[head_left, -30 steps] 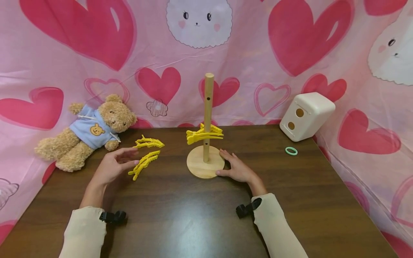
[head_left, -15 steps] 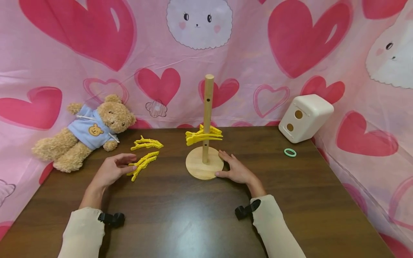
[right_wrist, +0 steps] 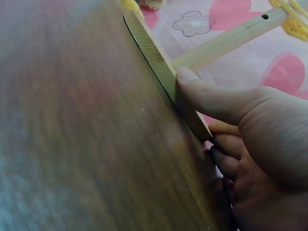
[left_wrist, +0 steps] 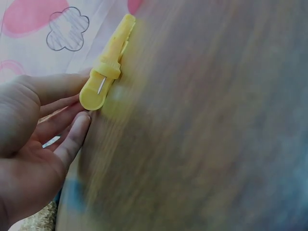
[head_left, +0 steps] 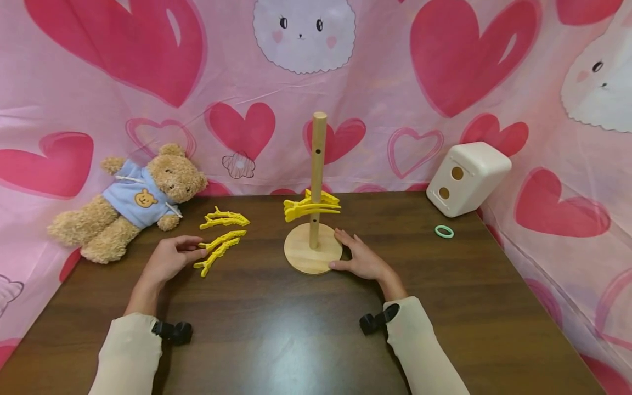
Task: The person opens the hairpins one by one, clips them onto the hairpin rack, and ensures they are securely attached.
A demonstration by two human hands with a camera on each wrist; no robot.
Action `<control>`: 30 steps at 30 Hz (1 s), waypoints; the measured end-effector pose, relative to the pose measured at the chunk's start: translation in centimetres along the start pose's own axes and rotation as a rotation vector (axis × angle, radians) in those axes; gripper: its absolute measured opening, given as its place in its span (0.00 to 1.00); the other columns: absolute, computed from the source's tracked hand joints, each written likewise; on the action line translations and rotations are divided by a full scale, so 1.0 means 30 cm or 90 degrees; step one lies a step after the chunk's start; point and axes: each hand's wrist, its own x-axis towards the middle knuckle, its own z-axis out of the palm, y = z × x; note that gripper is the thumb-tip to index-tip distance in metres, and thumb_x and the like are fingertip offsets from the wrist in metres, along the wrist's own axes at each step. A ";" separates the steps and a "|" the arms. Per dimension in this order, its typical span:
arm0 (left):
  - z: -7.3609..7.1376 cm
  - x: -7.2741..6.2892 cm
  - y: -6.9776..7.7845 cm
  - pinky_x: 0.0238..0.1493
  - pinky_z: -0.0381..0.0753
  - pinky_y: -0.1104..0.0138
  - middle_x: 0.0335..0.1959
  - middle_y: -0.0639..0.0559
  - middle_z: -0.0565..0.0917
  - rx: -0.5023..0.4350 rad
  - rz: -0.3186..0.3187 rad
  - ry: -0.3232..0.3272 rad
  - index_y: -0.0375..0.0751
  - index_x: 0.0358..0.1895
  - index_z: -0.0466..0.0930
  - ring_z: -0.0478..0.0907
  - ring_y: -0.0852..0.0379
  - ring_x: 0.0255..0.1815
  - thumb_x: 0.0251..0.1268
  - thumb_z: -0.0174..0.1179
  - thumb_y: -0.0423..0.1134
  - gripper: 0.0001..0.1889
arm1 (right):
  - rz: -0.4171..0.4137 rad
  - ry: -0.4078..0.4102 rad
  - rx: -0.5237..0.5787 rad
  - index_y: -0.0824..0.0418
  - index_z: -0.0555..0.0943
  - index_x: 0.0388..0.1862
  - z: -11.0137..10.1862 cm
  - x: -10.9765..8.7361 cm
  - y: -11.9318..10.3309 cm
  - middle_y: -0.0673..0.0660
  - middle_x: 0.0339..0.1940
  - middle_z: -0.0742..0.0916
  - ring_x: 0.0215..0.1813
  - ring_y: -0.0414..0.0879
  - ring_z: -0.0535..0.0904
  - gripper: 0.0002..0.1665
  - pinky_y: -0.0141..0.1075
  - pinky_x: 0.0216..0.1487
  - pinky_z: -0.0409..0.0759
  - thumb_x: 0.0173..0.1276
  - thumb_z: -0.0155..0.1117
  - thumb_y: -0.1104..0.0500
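Observation:
My left hand [head_left: 168,259] pinches the near end of a yellow hair clip [head_left: 226,238] between thumb and fingers. In the left wrist view the same clip [left_wrist: 107,65] points away from the fingertips, a thin metal pin showing on it. Just below it another yellow hair clip [head_left: 217,258] lies on the table. My right hand [head_left: 365,259] holds the round base [head_left: 301,253] of a wooden stand by its right edge, thumb toward the front. More yellow clips [head_left: 313,208] sit across the upright post [head_left: 319,131], low down.
Further yellow clips [head_left: 224,219] lie beyond the left hand. A teddy bear [head_left: 138,203] in a blue top leans at the back left. At the back right stand a white box [head_left: 469,178] with two round holes and a mint green ring [head_left: 444,231]. Patterned pink cloth hangs behind the table.
The left hand has come down and nearer to the closer pair of clips and taken hold of the upper one, which has swung slightly apart from the lower. The right hand stays at the base.

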 end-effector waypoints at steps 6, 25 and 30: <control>-0.004 -0.001 -0.001 0.52 0.77 0.49 0.52 0.31 0.83 0.044 0.028 -0.010 0.28 0.61 0.80 0.80 0.37 0.53 0.67 0.69 0.47 0.28 | 0.000 0.004 0.001 0.72 0.58 0.78 -0.003 -0.001 -0.003 0.66 0.81 0.60 0.82 0.61 0.48 0.52 0.54 0.80 0.38 0.66 0.74 0.51; -0.010 0.011 0.009 0.44 0.80 0.64 0.50 0.31 0.83 0.021 0.039 -0.021 0.26 0.59 0.79 0.81 0.39 0.51 0.65 0.71 0.42 0.26 | -0.003 0.005 -0.006 0.72 0.58 0.78 -0.005 0.003 0.004 0.65 0.81 0.60 0.82 0.60 0.49 0.52 0.53 0.80 0.38 0.66 0.74 0.51; -0.007 0.008 0.007 0.42 0.80 0.64 0.50 0.30 0.84 0.029 0.036 -0.011 0.25 0.59 0.79 0.81 0.38 0.51 0.66 0.69 0.41 0.25 | -0.006 0.001 -0.006 0.72 0.58 0.78 -0.002 0.001 0.004 0.66 0.81 0.60 0.82 0.61 0.49 0.52 0.54 0.80 0.39 0.67 0.74 0.51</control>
